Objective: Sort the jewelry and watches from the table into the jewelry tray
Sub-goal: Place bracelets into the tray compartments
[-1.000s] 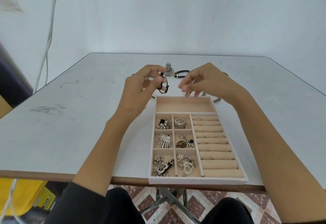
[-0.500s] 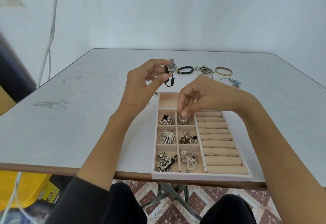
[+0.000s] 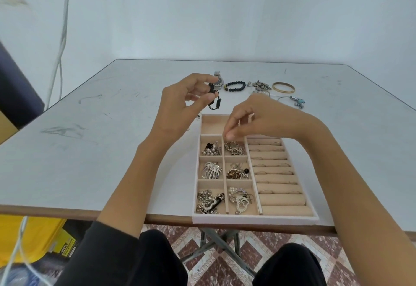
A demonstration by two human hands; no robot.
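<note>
Left hand [image 3: 180, 107] raised at frame centre, thumb and forefinger pinching black cord bracelet [image 3: 215, 101]. Right hand [image 3: 258, 120] bent down over tray [image 3: 254, 219], fingertips bunched above upper-middle compartment; contents, if any, unclear. Six small compartments, all filled. Upper centre of table [image 3: 101, 150]: one watch [image 3: 219, 81], one bead bracelet [image 3: 235, 86], one bangle [image 3: 283, 87].

A left hand [image 3: 177, 105] pinches a small black cord jewelry piece [image 3: 215, 100] above a pale grey bench [image 3: 112, 150]. The right hand [image 3: 265, 119] hovers, fingers [image 3: 230, 136] bunched, over a beige compartmented jewelry tray [image 3: 254, 219] holding silver pieces.
</note>
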